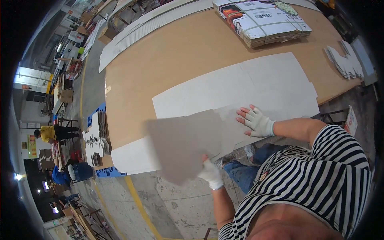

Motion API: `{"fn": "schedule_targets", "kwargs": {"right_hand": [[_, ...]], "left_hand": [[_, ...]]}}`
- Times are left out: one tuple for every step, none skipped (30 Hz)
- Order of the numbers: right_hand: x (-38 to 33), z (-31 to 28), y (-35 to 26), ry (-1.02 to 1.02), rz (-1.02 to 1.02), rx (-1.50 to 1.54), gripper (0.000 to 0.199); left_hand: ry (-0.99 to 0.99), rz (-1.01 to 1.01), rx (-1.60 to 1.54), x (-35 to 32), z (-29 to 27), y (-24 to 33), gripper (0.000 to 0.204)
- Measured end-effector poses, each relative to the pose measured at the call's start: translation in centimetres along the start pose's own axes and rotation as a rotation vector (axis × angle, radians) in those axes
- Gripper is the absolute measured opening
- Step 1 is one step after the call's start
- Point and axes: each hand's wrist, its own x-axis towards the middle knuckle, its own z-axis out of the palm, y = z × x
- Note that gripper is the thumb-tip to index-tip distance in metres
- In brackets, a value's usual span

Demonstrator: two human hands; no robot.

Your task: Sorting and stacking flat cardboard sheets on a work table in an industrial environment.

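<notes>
We are in a carton-making workshop or packaging factory. A broad brown counter (172, 60) carries flat white cardboard sheets (248, 86) and a strapped bundle of printed carton blanks (264, 20). Around us are stacks of die-cut pieces (95, 140), a bare concrete floor (176, 208) with yellow lines, and other workers (54, 133) at distant benches.

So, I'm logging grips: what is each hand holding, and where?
Left hand grips the grey cardboard flap at its lower right edge; right hand presses flat on it.
</notes>
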Motion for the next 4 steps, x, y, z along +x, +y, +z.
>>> {"fn": "schedule_targets", "kwargs": {"right_hand": [[0.0,-0.2,-0.1,0.002,0.002,0.0,0.07],[0.1,-0.4,-0.2,-0.026,0.009,-0.008,0.07],[0.2,-0.5,-0.3,-0.054,0.017,-0.016,0.071],[0.2,-0.1,-0.2,-0.049,0.011,-0.03,0.072]], "left_hand": [[-0.037,-0.107,-0.176,1.0,-0.6,-1.0,0.033],[-0.033,-0.105,-0.173,1.8,-1.1,-2.1,0.033],[-0.02,-0.391,-0.545,2.4,-1.5,-3.1,0.038],[-0.006,-0.675,-0.919,3.1,-1.5,-3.7,0.044]]}}
